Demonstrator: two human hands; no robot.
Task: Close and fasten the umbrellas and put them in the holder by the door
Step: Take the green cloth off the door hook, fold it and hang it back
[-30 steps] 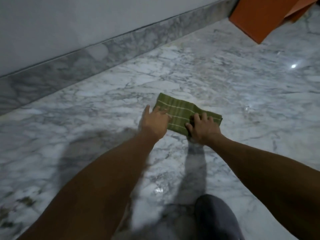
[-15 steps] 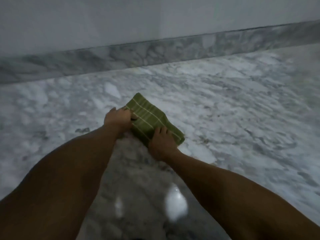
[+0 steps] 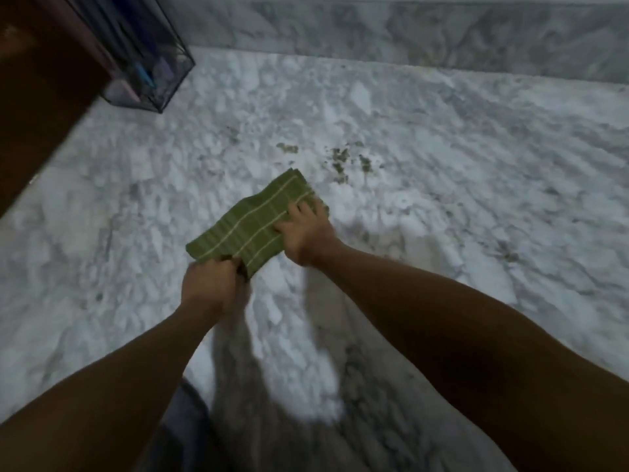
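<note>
On the floor (image 3: 442,158), left hand (image 3: 211,284) (flat earlier) and right hand (image 3: 306,235) clamp their grip on the green cloth (image 3: 245,229).

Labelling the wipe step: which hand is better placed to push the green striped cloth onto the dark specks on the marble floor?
Right. The right hand rests on the green striped cloth's far end, nearest the dark specks; the left hand grips the near corner, farther back.
</note>
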